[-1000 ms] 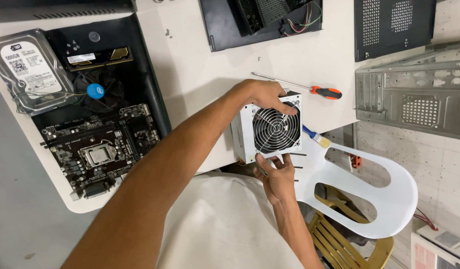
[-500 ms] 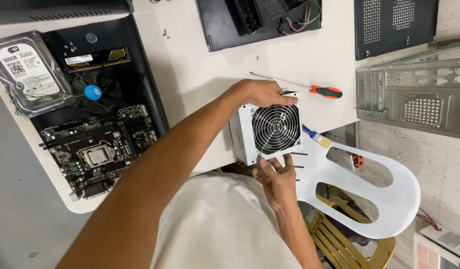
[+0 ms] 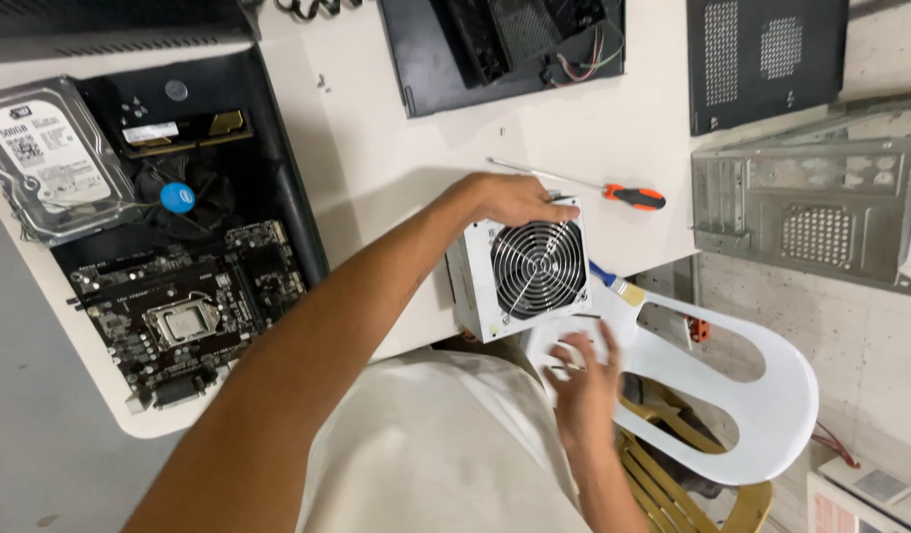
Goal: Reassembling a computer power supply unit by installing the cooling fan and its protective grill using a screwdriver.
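Observation:
A grey power supply unit with a round wire fan grille stands on its side at the near edge of the white table. My left hand grips its top edge. My right hand is just below the unit, apart from it, with fingers spread over the seat of a white plastic chair. It holds nothing that I can see.
An orange-handled screwdriver lies behind the unit; a blue-handled brush pokes out to its right. A motherboard, a cooler fan and a hard drive lie at left. A bare metal case sits at right.
My right hand has come off the unit's lower edge and dropped toward the chair seat with fingers spread. My left hand stays on the top.

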